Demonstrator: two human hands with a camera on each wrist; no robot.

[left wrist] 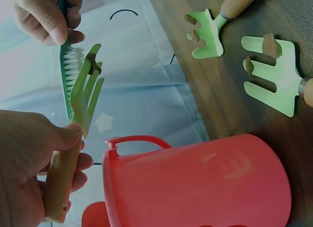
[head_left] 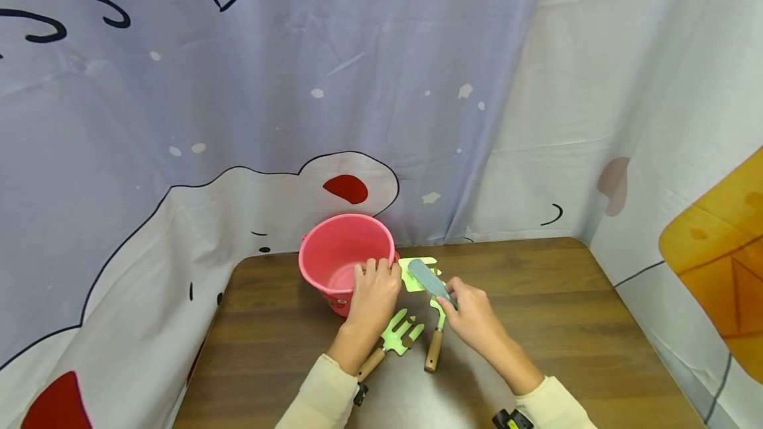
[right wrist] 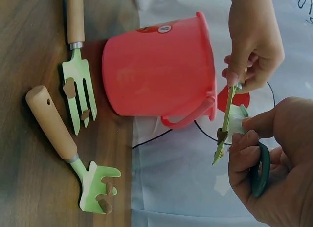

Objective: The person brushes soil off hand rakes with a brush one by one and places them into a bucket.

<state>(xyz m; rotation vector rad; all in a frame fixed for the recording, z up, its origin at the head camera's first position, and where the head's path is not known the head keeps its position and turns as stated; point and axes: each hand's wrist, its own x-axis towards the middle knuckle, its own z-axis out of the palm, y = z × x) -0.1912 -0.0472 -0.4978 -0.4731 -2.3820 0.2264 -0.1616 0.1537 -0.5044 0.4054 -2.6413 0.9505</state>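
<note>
My left hand (head_left: 374,300) grips the wooden handle (left wrist: 62,183) of a small garden fork, whose light green head (left wrist: 80,102) has a brown clump stuck on its tines. With my right hand (head_left: 475,318) I hold a green scrubbing brush (head_left: 426,278) by its handle. Its white bristles (left wrist: 74,65) face the fork head and are touching or very near it. The fork is raised beside the rim of a pink bucket (head_left: 346,236). In the right wrist view the brush is mostly hidden behind the fork and my fingers.
Another green fork (head_left: 393,335) and a small green rake (head_left: 437,334), both wooden-handled with brown clumps, lie on the wooden table (head_left: 554,323) below my hands. The bucket stands near the back edge. A printed curtain (head_left: 417,118) hangs behind the table.
</note>
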